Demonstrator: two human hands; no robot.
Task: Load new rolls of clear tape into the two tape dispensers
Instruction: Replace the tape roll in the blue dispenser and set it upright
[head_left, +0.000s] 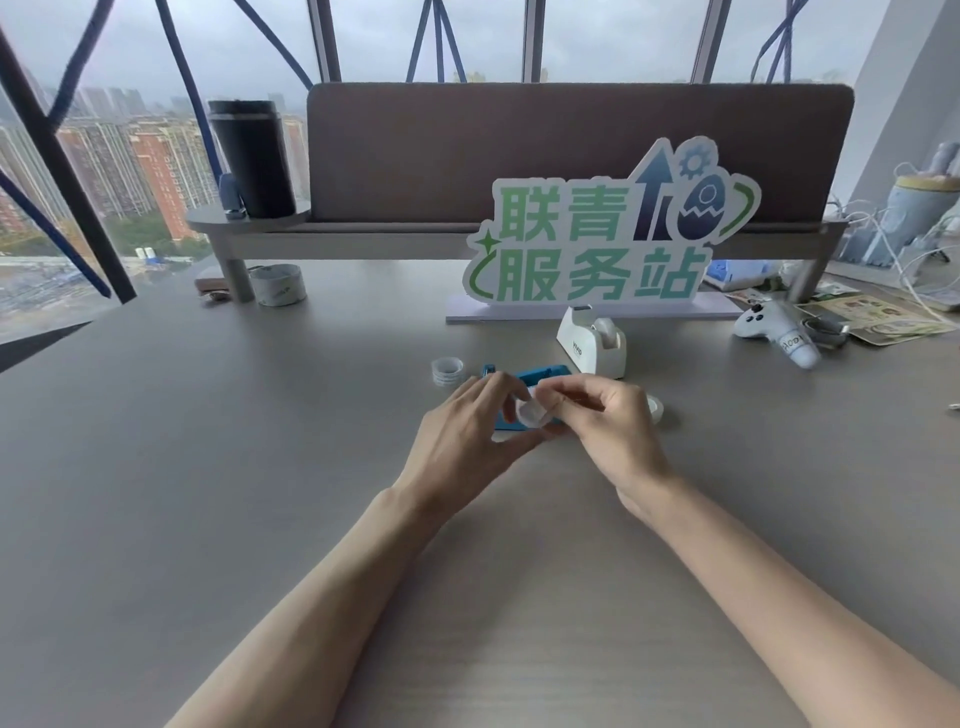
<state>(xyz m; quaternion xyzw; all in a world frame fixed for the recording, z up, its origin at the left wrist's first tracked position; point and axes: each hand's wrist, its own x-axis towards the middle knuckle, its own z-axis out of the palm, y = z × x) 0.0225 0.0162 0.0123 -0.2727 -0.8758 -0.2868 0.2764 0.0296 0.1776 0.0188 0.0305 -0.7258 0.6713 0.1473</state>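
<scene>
A small roll of clear tape (531, 414) was pinched between the left hand (464, 435) and the right hand (609, 422) just above the grey desk (208, 441) — its edges hard to make out. The blue dispenser (540, 375) was largely hidden behind both hands. At one o'clock stood the white dispenser (590, 341); at eleven o'clock lay a spare roll (447, 371). Another roll (655, 407) was half hidden behind the right hand — at three o'clock.

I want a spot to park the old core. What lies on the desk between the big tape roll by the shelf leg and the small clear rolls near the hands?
Only bare desk between the big tape roll and the small clear rolls, in the head view.
</scene>
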